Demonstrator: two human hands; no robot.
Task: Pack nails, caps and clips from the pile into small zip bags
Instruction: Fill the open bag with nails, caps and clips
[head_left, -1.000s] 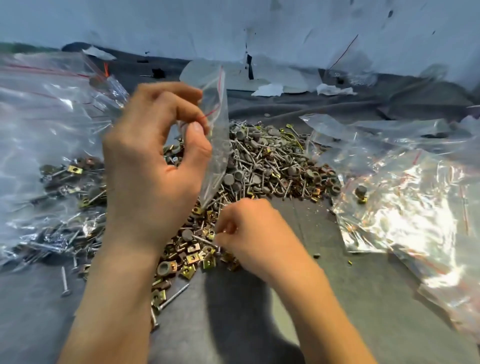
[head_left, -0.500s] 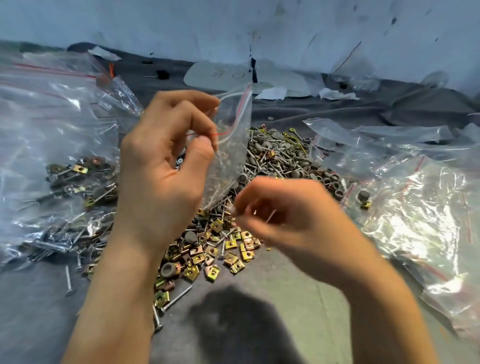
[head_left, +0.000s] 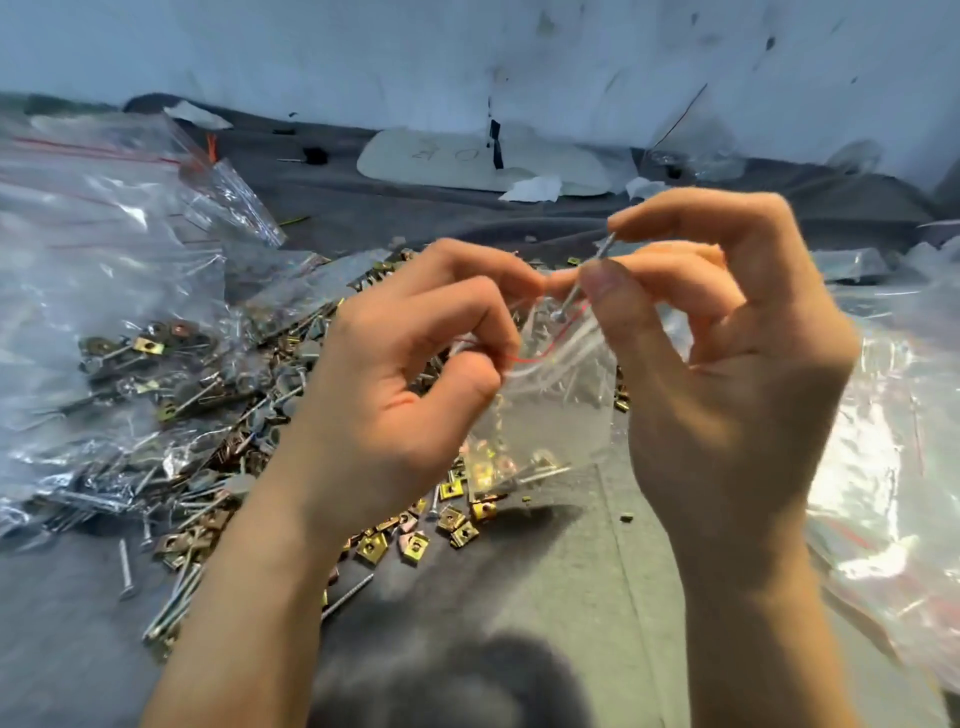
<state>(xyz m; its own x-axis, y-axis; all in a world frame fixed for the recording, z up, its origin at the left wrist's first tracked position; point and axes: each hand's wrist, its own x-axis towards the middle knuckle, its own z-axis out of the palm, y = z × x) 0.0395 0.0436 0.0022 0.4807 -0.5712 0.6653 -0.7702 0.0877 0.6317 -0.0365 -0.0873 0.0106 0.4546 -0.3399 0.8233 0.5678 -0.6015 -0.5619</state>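
Holding a zip bag (head_left: 550, 410) open over the pile (head_left: 291, 405) for one nail (head_left: 569, 299)

Larger plastic bags (head_left: 104, 249) hemmed the pile on both sides, leaving bare grey cloth (head_left: 571, 571) only nearest the person. The left hand (head_left: 395, 405) pinched the zip bag's rim so its mouth gaped (some pieces seemingly inside already); the right hand (head_left: 727, 364) pinched the nail between thumb and forefinger, head down, at that mouth.

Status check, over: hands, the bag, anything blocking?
Left hand pinches zip bag at its mouth. Right hand pinches nail, head down at the opening. Nothing blocking; pile lies below.
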